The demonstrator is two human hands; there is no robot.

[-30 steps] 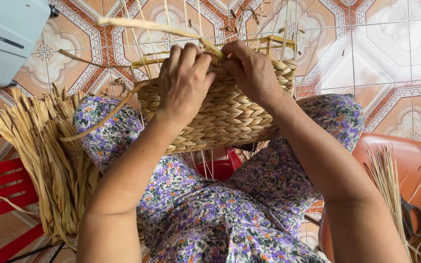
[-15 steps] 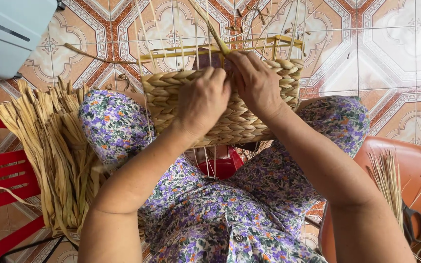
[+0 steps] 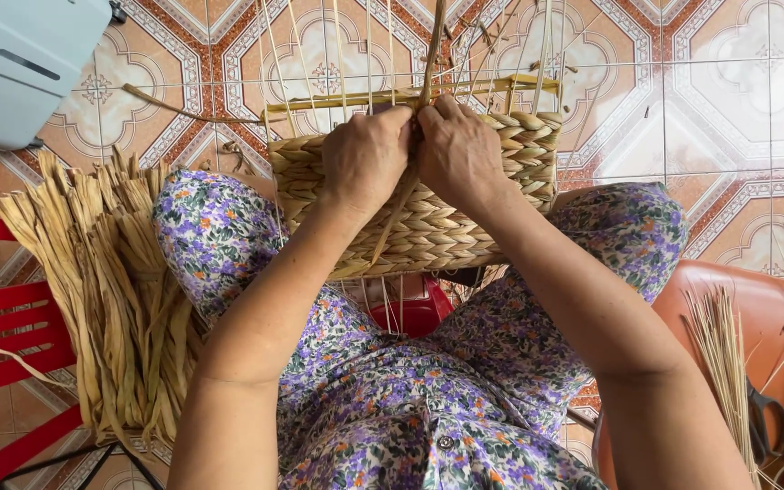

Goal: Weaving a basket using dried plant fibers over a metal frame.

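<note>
Currently, head view, looking down at the lap.
Work piece: woven basket (image 3: 428, 213), tan plaited fibre, lying across the person's knees with its unfinished top edge pointing away from the body.
Uprights: thin pale stakes (image 3: 338, 54) stand out of the basket's far edge, fanning over the floor.
Left hand (image 3: 367, 159): curled on the basket's top edge, left of centre, fingers bent over the rim; closed grip on the weave, exact strand under the fingers cannot be told.
Right hand (image 3: 458, 150): touching the left hand at the knuckles, fingers folded tight at the rim, pinching a flat weaving strand (image 3: 434, 41) that rises straight up from between the two hands.
Strand tail: a second length of the same fibre runs down across the basket's face from below the hands.
Clothing: floral dress (image 3: 383, 408), purple and white, under the basket.
Stock, left: bundle of dried flat reeds (image 3: 106, 290) lying beside the left knee, partly over a red plastic chair (image 3: 2, 363).
Stock, right: sheaf of thin straw sticks (image 3: 728, 363) on an orange seat (image 3: 773, 299), scissors (image 3: 764, 417) just beside them.
Floor: patterned tiles (image 3: 719, 100), red and cream.
Top-left corner: pale blue-grey box (image 3: 20, 63) on the floor.
</note>
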